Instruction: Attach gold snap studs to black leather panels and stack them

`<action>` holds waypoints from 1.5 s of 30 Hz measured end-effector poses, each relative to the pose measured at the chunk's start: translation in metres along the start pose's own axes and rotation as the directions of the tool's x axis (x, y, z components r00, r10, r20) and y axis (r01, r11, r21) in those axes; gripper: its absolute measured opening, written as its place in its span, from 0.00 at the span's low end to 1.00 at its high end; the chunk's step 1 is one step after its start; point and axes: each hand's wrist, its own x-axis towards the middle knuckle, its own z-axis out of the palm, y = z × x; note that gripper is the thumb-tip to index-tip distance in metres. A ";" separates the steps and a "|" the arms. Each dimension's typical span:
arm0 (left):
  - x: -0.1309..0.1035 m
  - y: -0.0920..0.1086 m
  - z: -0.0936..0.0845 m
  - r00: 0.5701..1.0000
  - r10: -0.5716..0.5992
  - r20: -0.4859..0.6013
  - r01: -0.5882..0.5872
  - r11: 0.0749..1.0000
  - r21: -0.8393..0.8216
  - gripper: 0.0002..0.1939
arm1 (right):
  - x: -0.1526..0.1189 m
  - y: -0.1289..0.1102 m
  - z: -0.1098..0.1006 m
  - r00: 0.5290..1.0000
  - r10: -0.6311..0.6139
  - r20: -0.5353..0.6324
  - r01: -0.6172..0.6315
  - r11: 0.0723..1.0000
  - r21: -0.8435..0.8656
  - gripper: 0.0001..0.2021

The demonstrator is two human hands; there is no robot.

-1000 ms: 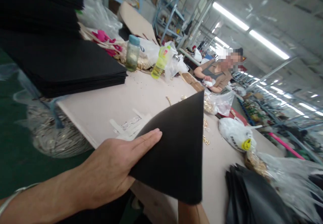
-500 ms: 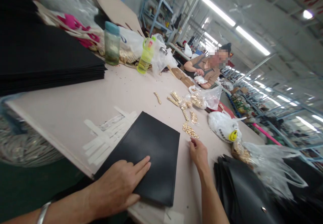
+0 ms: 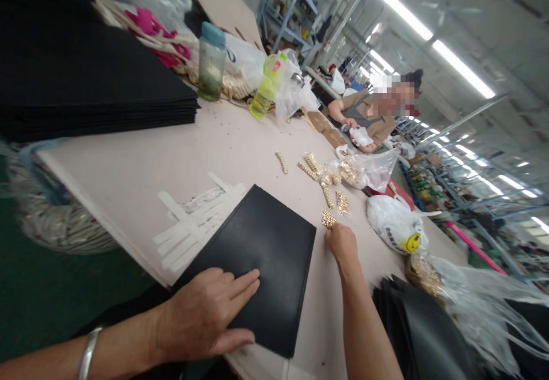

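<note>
A flat black leather-like panel lies at a slant on the table in front of me. My left hand rests on its lower part, index and middle fingers stretched out, thumb spread near the lower edge. Beyond the panel's right edge, my right hand is at a small pile of shiny gold metal pieces. Its fingers are curled in at the near side of the pile, and the fingertips are hidden, so whatever they pinch does not show. Rows of similar gold pieces lie just behind.
Whitish tape strips cover the table left of the panel. Black sheets are stacked at left; more black pieces lie at right. Two bottles and plastic bags stand around. A co-worker sits across.
My right hand has reached forward onto the gold pile and its fingers have curled in. My left hand stays on the panel. The whole view has shifted slightly.
</note>
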 end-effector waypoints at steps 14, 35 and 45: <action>0.000 0.001 0.000 1.000 0.014 -0.007 -0.014 1.000 0.014 0.28 | -0.111 -0.067 -0.014 0.888 -0.341 0.308 0.011 0.685 0.728 0.19; 0.000 0.001 0.000 0.998 0.011 0.057 -0.011 1.000 -0.005 0.26 | -0.124 -0.104 -0.031 0.794 -0.441 0.418 0.125 0.791 0.598 0.09; 0.000 0.001 -0.001 0.997 0.014 0.079 -0.012 1.000 -0.027 0.25 | -0.105 -0.105 -0.018 0.732 -0.348 0.585 -0.059 0.823 0.564 0.04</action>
